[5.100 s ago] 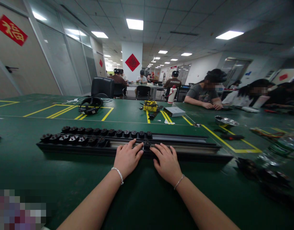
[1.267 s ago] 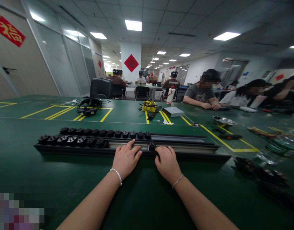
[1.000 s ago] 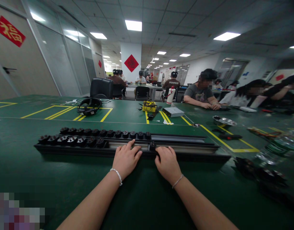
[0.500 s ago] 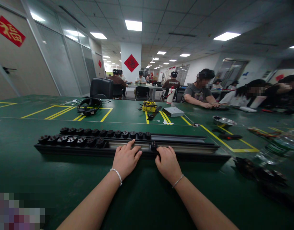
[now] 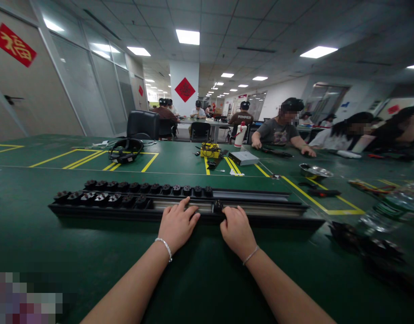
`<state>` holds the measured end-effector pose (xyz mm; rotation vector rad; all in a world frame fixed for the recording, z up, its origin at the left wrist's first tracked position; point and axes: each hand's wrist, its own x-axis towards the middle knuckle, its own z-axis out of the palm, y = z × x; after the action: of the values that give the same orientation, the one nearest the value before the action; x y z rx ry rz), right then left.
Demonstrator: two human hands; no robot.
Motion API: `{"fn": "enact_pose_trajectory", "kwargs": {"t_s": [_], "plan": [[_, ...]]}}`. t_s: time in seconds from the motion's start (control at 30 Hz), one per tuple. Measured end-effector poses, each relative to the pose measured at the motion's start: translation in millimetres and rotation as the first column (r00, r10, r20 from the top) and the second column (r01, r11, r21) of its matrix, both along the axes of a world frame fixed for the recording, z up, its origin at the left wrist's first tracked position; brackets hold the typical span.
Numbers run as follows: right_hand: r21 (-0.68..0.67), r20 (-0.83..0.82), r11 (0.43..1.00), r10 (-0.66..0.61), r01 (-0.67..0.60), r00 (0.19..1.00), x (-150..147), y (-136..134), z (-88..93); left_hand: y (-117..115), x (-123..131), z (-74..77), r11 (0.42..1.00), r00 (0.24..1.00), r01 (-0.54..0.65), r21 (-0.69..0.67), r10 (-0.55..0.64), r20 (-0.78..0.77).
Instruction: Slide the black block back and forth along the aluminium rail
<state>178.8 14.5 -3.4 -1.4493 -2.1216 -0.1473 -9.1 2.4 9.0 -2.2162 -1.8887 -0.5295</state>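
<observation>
A long black rail (image 5: 274, 220) with a pale metal channel lies across the table before me. Several black track-socket modules (image 5: 101, 198) fill its left part. One lone black socket module (image 5: 218, 206) sits in the channel near the middle, looking tilted. My right hand (image 5: 238, 229) has its fingers curled against that module's right side, gripping it. My left hand (image 5: 178, 225) lies spread over the front edge of the rail, fingers apart, holding nothing. Behind, a second black rail (image 5: 254, 195) carries a row of smaller round modules (image 5: 155, 188).
Farther back on the green table (image 5: 180, 164) are a black headset (image 5: 126, 150), a yellow box with cables (image 5: 210, 150), a grey box (image 5: 243, 157) and a metal bowl (image 5: 316, 171). To the right are a plastic bottle (image 5: 392, 207) and dark parts (image 5: 365, 240). A person (image 5: 283, 128) sits opposite.
The lone socket module has shifted slightly right and tilted, together with my right fingers. My left hand has stayed put. The person opposite has spread their arms apart.
</observation>
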Motion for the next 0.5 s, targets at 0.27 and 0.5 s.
{"fn": "enact_pose_trajectory", "kwargs": {"t_s": [0.27, 0.5], "plan": [[-0.002, 0.007, 1.000, -0.013, 0.013, 1.000, 0.6, 1.2, -0.4, -1.2, 0.2, 1.4, 1.000, 1.000, 0.002, -0.016, -0.002, 0.008], [0.008, 0.017, 1.000, -0.016, 0.016, 1.000, 0.9, 1.5, -0.6, -1.3, 0.9, 1.7, 1.000, 1.000, -0.008, -0.024, 0.008, 0.007]]}}
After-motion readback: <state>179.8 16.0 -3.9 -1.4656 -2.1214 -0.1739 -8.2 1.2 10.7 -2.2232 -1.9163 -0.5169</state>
